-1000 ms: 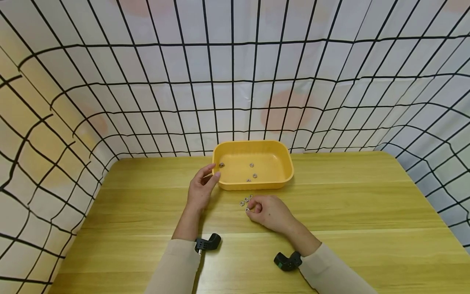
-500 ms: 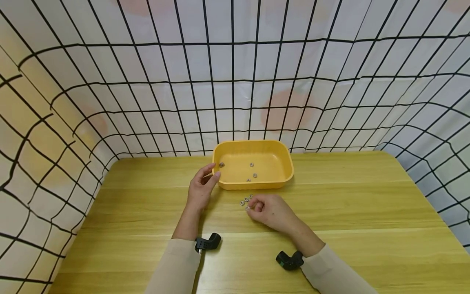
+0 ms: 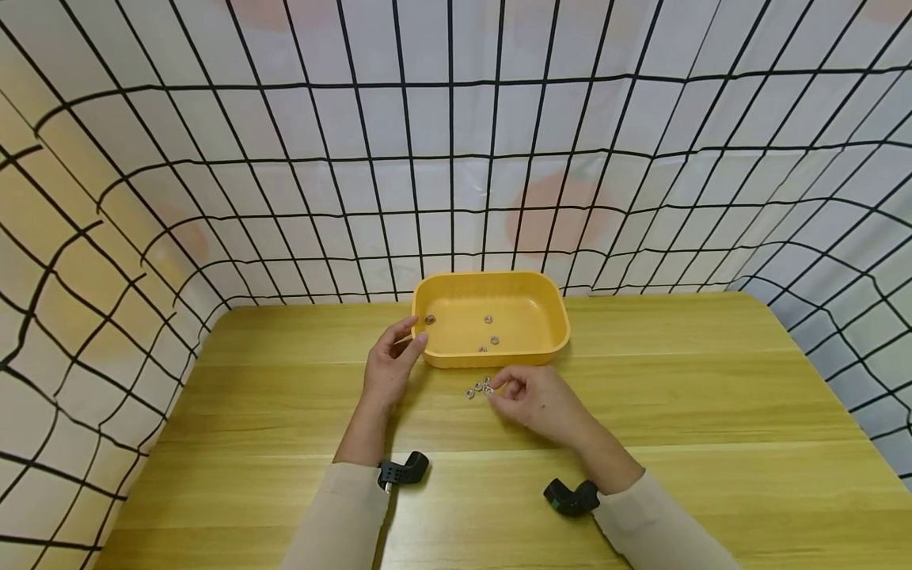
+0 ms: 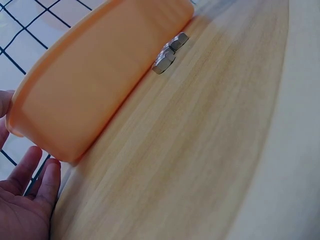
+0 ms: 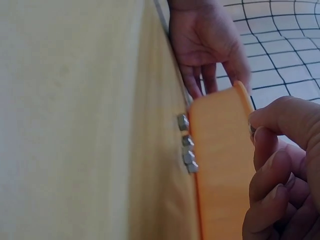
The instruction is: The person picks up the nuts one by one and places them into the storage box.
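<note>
A small metal nut [image 5: 252,128] is pinched between the thumb and index finger of my right hand [image 3: 541,404], its other fingers curled toward the palm. Just in front of those fingertips, several nuts [image 3: 478,387] lie close together on the table by the near wall of a yellow plastic tub [image 3: 492,361]. At the tub's left end is my left hand [image 3: 388,368]; its thumb lies on the rim and its loosely extended fingers rest beside the end wall. Inside the tub several more nuts [image 3: 495,340] are scattered, one of them by the left wall.
The wooden table [image 3: 677,412] extends on both sides of the tub. Behind it and along both sides stands a black wire grid [image 3: 451,158] backed by pale patterned cloth. Each wrist carries a black camera mount [image 3: 404,470].
My right hand has moved a little forward and to the right with the pinched nut, closer to the loose nuts and the tub. The left hand and the tub stay where they were.
</note>
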Action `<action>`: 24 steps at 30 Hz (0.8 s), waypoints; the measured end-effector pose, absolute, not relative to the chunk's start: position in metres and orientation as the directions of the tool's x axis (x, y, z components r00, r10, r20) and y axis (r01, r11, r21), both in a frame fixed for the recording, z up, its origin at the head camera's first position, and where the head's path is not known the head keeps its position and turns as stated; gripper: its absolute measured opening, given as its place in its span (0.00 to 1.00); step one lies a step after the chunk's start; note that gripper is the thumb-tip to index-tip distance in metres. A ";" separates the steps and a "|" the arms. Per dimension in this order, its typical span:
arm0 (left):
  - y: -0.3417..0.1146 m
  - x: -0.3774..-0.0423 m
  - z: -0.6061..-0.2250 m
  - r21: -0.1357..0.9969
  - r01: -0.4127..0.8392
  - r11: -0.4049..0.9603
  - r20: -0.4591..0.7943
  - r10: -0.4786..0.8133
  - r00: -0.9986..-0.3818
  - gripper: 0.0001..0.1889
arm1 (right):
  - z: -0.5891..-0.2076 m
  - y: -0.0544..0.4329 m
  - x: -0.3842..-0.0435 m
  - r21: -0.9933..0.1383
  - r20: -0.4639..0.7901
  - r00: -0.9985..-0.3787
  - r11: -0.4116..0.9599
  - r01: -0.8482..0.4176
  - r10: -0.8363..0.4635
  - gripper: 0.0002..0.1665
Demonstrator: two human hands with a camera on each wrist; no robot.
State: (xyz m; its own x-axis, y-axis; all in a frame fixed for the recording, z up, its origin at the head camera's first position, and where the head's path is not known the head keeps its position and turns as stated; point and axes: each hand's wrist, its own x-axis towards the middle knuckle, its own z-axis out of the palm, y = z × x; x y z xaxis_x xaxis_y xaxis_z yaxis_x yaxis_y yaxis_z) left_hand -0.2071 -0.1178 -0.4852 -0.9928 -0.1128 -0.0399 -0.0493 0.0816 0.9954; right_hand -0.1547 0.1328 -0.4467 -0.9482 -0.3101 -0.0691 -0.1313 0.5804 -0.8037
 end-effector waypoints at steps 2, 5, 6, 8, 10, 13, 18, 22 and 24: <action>-0.118 -0.207 -0.485 0.996 -0.051 0.076 -0.042 -0.113 -0.993 0.23 | -0.443 0.135 -0.156 -0.803 -0.070 -0.951 0.583 -0.126 -0.301 0.03; -0.118 -0.206 -0.484 0.996 -0.052 0.074 -0.044 -0.111 -0.993 0.23 | -0.438 0.137 -0.160 -0.806 -0.073 -0.957 0.582 -0.109 -0.280 0.04; -0.118 -0.206 -0.484 0.996 -0.054 0.072 -0.045 -0.112 -0.993 0.23 | -0.436 0.138 -0.161 -0.808 -0.074 -0.958 0.580 -0.105 -0.277 0.04; -0.118 -0.206 -0.484 0.996 -0.053 0.073 -0.044 -0.111 -0.993 0.22 | -0.434 0.140 -0.163 -0.811 -0.075 -0.961 0.577 -0.098 -0.268 0.04; -0.118 -0.206 -0.484 0.995 -0.055 0.078 -0.046 -0.111 -0.993 0.22 | -0.431 0.141 -0.166 -0.807 -0.068 -0.962 0.581 -0.102 -0.264 0.04; -0.118 -0.206 -0.484 0.995 -0.057 0.082 -0.048 -0.109 -0.993 0.23 | -0.428 0.143 -0.170 -0.799 -0.053 -0.965 0.590 -0.114 -0.259 0.04; -0.119 -0.206 -0.484 0.994 -0.068 0.082 -0.059 -0.106 -0.993 0.23 | -0.422 0.145 -0.177 -0.786 -0.014 -0.964 0.600 -0.153 -0.265 0.05; -0.118 -0.206 -0.484 0.994 -0.072 0.083 -0.063 -0.107 -0.992 0.23 | -0.418 0.147 -0.184 -0.776 -0.009 -0.967 0.612 -0.155 -0.256 0.05; -0.118 -0.206 -0.484 0.994 -0.072 0.082 -0.062 -0.110 -0.992 0.23 | -0.417 0.147 -0.187 -0.766 -0.004 -0.968 0.623 -0.158 -0.250 0.06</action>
